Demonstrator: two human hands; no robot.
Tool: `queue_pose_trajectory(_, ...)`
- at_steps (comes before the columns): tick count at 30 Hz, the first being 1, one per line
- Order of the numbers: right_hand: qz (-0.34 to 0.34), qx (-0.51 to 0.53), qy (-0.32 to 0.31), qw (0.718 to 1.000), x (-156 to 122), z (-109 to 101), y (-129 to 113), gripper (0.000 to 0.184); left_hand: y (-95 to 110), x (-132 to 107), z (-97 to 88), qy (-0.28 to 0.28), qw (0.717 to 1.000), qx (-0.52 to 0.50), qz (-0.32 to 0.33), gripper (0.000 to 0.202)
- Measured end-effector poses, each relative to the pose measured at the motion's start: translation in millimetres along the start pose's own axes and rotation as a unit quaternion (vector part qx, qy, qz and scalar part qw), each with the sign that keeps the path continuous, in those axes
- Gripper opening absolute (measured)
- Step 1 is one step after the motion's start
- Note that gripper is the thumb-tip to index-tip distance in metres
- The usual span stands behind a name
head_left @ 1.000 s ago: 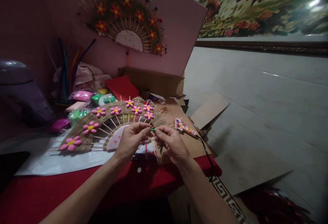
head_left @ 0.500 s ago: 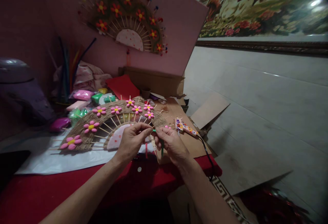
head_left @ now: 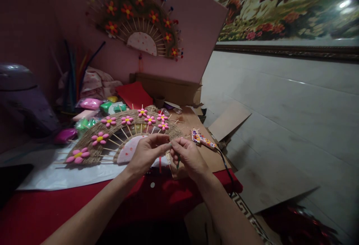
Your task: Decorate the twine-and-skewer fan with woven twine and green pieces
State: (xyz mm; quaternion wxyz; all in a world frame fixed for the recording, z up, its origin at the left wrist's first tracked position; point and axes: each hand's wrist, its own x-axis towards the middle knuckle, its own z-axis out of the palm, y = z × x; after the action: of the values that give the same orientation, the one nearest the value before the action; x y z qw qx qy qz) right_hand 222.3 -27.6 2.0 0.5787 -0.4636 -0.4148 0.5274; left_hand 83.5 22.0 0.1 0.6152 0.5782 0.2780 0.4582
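Note:
Just above the table's front, my left hand (head_left: 144,151) and my right hand (head_left: 190,158) meet at the fingertips. Both are closed in a pinch on a thin green strip (head_left: 178,163), whose lower end hangs below my right fingers; most of it is hidden, and its material is unclear. Behind my hands lies a large fan-shaped piece of wooden sticks and twine (head_left: 89,134). Pink flowers with yellow centres (head_left: 78,155) sit along its twine band. A white dotted half-round (head_left: 127,151) fills the fan's inner part, partly covered by my left hand.
A flower-patterned glue gun (head_left: 203,139) with a black cord lies on cardboard (head_left: 183,116) at right. Bagged coloured clay (head_left: 91,104) is piled behind the fan. Another decorated fan (head_left: 127,10) shows on a pink board. A small white disc (head_left: 152,185) rests on the red cloth (head_left: 120,200).
My left fingertips have shifted slightly right, closer to my right ones. Less of the green strip now shows between and below my fingers.

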Motion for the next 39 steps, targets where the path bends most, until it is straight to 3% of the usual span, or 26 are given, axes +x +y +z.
queue_pose_trajectory(6, 0.029, -0.014, 0.0, 0.999, -1, -2, -6, 0.048, -6, 2, -0.2, 0.032, 0.998, 0.047, 0.033, 0.012)
queue_pose_trajectory(12, -0.035, -0.078, -0.022, 0.996, 0, -7, -10, 0.031, -1, 2, -2.1, 0.011, 0.998, 0.056, 0.015, 0.015)
queue_pose_trajectory(20, -0.057, -0.131, -0.007, 0.99, -1, -7, -12, 0.027, -2, 1, -1.3, -0.02, 0.998, -0.021, -0.05, 0.018)
queue_pose_trajectory(28, -0.089, -0.139, 0.0, 0.986, -3, -5, -12, 0.018, 1, 2, -3.3, -0.014, 0.995, -0.046, -0.085, 0.026)
queue_pose_trajectory(39, -0.104, -0.158, 0.004, 0.982, -2, -8, -10, 0.017, 1, 0, -1.0, -0.034, 0.998, 0.021, -0.057, 0.025)
